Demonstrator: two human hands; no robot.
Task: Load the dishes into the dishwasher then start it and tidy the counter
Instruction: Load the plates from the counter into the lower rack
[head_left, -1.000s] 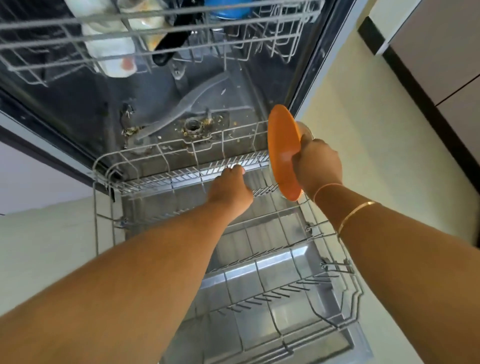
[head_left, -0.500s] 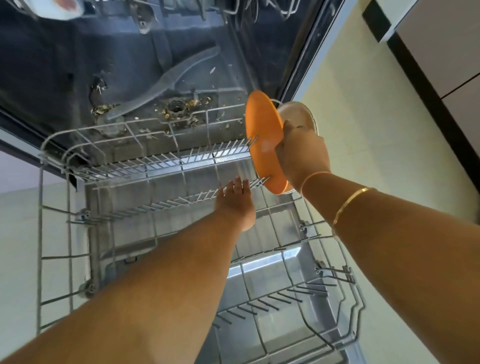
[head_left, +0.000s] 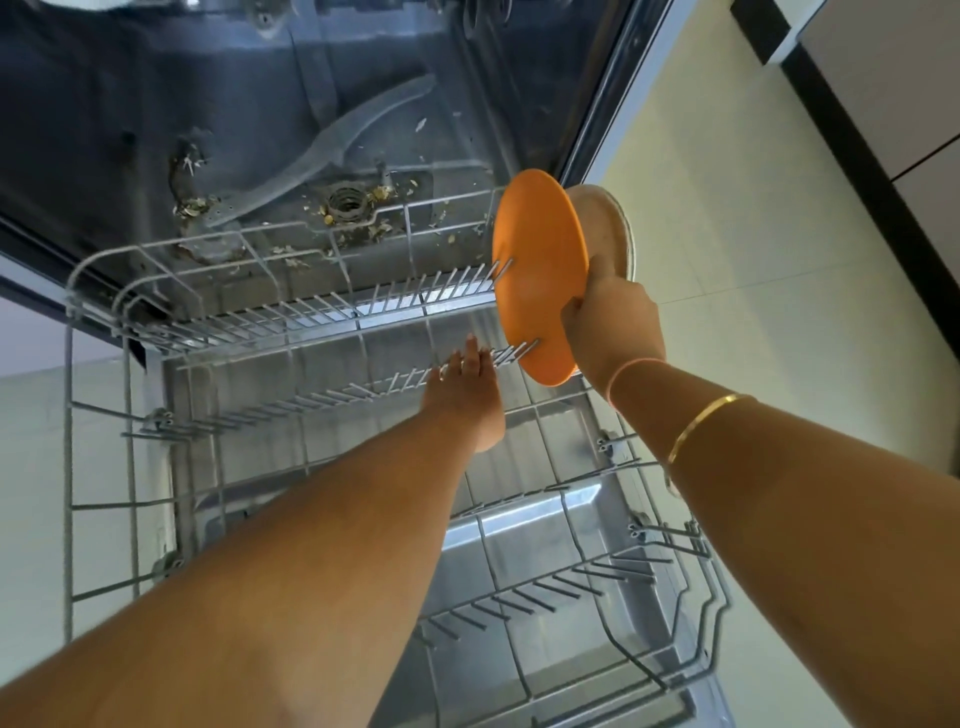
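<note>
So both my arms are bare all the way up, no sleeves anywhere in view. My left hand (head_left: 465, 400) has nothing on it, no rings or bands that I can see, and that wrist is plain too. My right hand (head_left: 615, 332) side is where the jewellery is: a thin pinkish-orange thread band (head_left: 631, 370) sits right at the wrist, and a slim gold bangle (head_left: 701, 423) sits a bit further up the forearm. The bangle looks smooth and plain.
</note>
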